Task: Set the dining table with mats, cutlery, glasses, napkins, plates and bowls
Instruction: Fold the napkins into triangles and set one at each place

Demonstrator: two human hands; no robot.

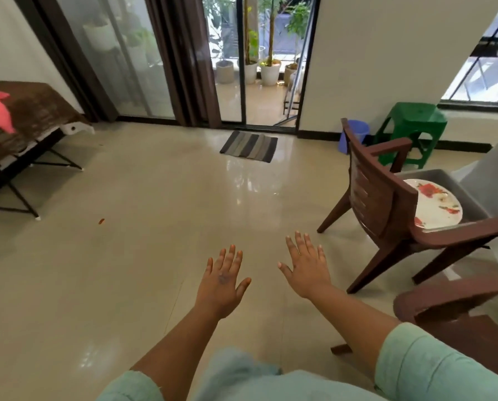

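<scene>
Both my hands are stretched out over the tiled floor, palms down, fingers straight and spread, holding nothing. My left hand [223, 280] is at centre and my right hand [307, 266] is just to its right. At the right edge a white plate with a red flower pattern [437, 205] lies on a grey mat [463, 196] on the dining table, partly hidden behind the back of a brown chair [383, 198]. No cutlery, glasses, napkins or bowls show.
A second brown chair [456, 302] stands at the lower right. A green stool [414, 131] and a blue bin [355, 134] are by the right wall. A cot [25, 117] is at the left, a striped doormat [249, 146] before the glass door.
</scene>
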